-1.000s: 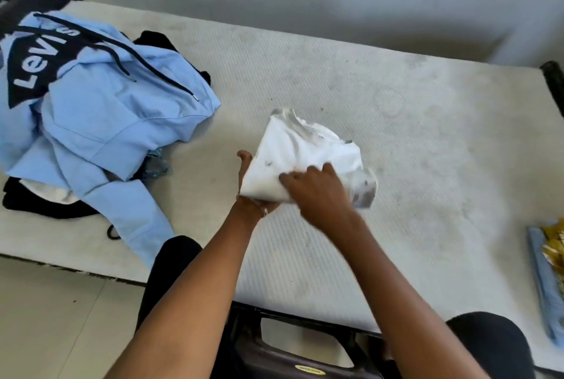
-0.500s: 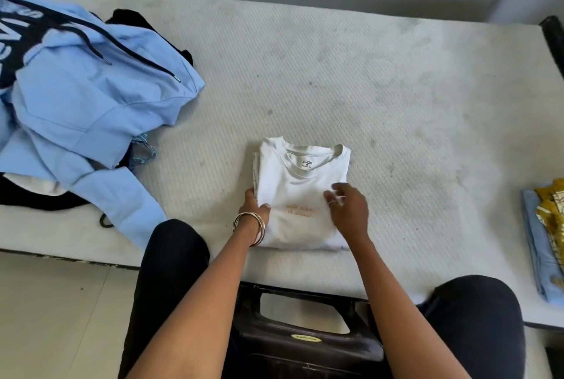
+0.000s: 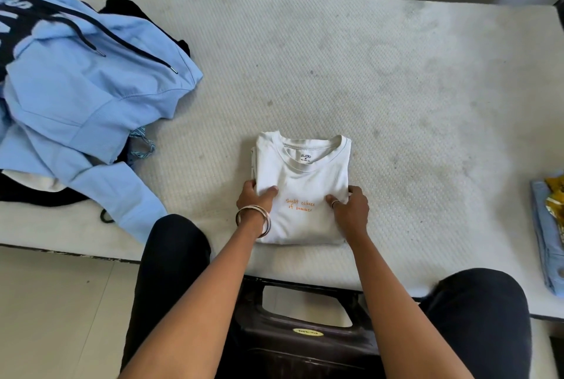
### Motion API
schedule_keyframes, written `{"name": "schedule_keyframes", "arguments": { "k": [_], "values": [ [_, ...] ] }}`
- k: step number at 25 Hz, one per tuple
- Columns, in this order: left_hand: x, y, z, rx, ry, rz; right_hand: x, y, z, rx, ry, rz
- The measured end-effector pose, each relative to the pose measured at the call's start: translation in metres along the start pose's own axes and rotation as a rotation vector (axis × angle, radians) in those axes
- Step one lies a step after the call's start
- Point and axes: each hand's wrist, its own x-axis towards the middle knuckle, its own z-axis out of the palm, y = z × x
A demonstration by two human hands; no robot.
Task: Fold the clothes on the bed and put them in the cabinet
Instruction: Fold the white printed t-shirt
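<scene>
Fingers [image 3: 354,195] curled at both side edges of folded white T-shirt [image 3: 302,177], thumbs pinching down on top. Left hand [image 3: 254,200] and right hand [image 3: 351,207] gripped it flat on mattress [image 3: 396,104] near front edge. Risk if lifted: layers sagging, fold slipping open; blue hoodie [image 3: 91,88] unfolded.

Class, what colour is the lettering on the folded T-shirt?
Orange lettering on the white T-shirt, seen in the head view.

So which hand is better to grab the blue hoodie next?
Probably the left hand. The blue hoodie lies crumpled on the person's left side of the mattress, beyond that hand. The right hand sits on the white T-shirt's far side and would cross over.
</scene>
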Motion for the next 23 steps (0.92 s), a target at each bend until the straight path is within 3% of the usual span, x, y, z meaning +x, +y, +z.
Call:
{"name": "schedule_keyframes", "arguments": {
  "k": [3,5,8,11,14,17,20,23],
  "values": [
    [-0.01,0.008,0.01,0.212,0.146,-0.094,-0.017,-0.002,0.007,-0.069,0.2,0.034],
    [-0.011,0.006,0.006,0.347,0.242,-0.033,-0.024,-0.005,0.006,-0.029,0.263,-0.006],
    [-0.007,-0.006,-0.002,0.289,0.159,0.178,-0.026,-0.006,-0.002,0.091,0.229,-0.023],
    [-0.01,-0.018,-0.011,0.163,0.057,0.064,-0.021,0.005,-0.01,0.03,0.085,-0.012],
    [-0.011,-0.027,-0.014,0.266,0.01,0.004,-0.017,0.013,-0.013,0.012,0.0,-0.058],
    [-0.013,-0.029,-0.013,0.348,0.037,0.005,-0.017,0.013,-0.015,-0.076,0.028,-0.021],
    [-0.02,-0.026,-0.012,0.513,0.22,0.12,-0.018,0.011,-0.014,-0.084,0.088,-0.018],
    [-0.008,-0.021,-0.006,0.462,0.143,0.183,-0.013,-0.002,-0.004,-0.106,0.009,-0.006]
  ]
}}
